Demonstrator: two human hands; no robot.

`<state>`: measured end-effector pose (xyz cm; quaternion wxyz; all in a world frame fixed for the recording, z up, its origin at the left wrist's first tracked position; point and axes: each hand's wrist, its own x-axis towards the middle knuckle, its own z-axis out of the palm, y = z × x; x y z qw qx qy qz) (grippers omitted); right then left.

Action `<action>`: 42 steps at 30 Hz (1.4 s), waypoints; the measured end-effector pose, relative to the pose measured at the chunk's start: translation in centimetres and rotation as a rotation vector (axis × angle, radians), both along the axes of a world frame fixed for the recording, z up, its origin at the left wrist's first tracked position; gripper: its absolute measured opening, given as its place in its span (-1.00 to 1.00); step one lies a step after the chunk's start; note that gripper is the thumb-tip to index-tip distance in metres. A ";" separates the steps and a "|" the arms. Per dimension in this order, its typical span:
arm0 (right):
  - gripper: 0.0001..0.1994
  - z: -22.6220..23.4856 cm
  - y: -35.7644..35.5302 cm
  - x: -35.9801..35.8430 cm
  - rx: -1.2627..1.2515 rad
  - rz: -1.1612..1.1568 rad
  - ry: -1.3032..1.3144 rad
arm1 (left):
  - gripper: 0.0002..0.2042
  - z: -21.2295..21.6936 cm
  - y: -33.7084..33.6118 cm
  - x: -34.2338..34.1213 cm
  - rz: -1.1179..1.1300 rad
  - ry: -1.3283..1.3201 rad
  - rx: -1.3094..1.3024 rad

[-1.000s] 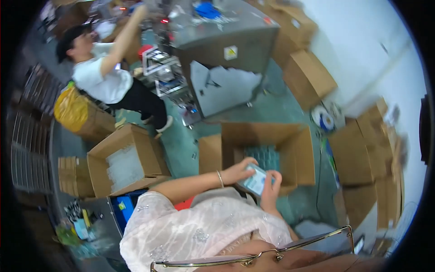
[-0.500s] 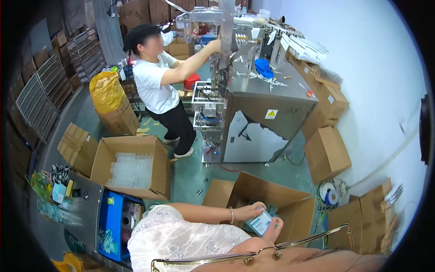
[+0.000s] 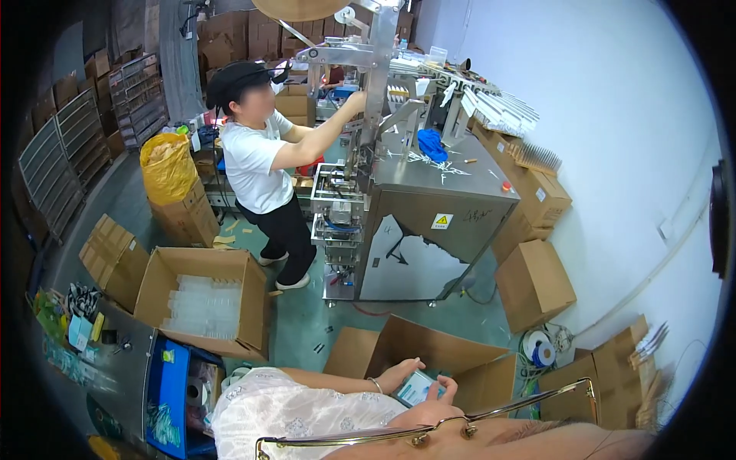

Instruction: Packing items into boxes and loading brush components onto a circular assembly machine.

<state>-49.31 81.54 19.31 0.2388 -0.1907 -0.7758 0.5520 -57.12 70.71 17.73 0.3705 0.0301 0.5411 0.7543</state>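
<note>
Head cam: got a blue-and-white printed packet held between left hand and right hand, right at an open carton; too small to read. Off left, grey worktop beside a blue bin. Farther back, past green floor, yellow warning sticker and black scrawl on a steel machine, then white wall.

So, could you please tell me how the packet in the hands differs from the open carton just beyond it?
The packet is blue and white; the carton is brown. The packet is small, held between the left hand and right hand; the carton is far larger and unheld. Both have straight edges.
</note>
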 end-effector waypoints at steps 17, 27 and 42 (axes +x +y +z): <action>-0.71 -6.7 6.3 0.4 0.385 -0.003 0.315 | -0.23 -1.8 -0.5 -1.6 -0.497 -0.534 -0.073; -0.48 -13.7 17.7 3.0 0.164 0.187 -0.124 | -0.57 -11.2 10.1 -4.1 -0.322 -0.527 -0.183; -0.86 -45.2 29.6 15.7 0.642 0.120 -0.581 | -0.21 -58.5 42.6 -10.4 -0.586 1.084 -0.884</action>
